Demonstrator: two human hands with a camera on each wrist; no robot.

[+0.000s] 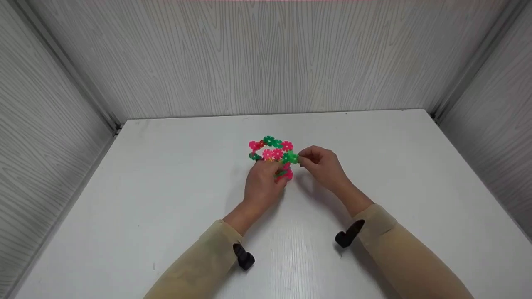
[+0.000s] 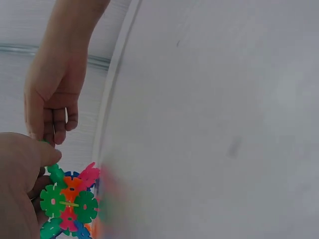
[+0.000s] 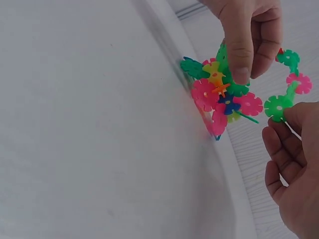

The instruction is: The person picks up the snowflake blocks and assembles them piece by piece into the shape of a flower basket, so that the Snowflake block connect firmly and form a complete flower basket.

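A structure of interlocking plastic snowflake discs (image 1: 277, 154) in pink, green, orange, blue and yellow stands over the middle of the table. My left hand (image 1: 262, 182) grips its near part between thumb and fingers, hiding some discs. The body of the structure (image 2: 69, 201) shows below the left hand (image 2: 17, 184) in the left wrist view. From its upper part a curved chain of discs loops out. My right hand (image 1: 325, 166) pinches a bright green disc (image 3: 277, 107) at that chain's end, between thumb and fingertips, right of the left hand.
A white table (image 1: 166, 199) lies beneath the hands. Pale wood-grain panels (image 1: 266, 58) rise at the back and on both sides. A black strap piece (image 1: 349, 234) hangs from the right sleeve, and another (image 1: 244, 257) from the left.
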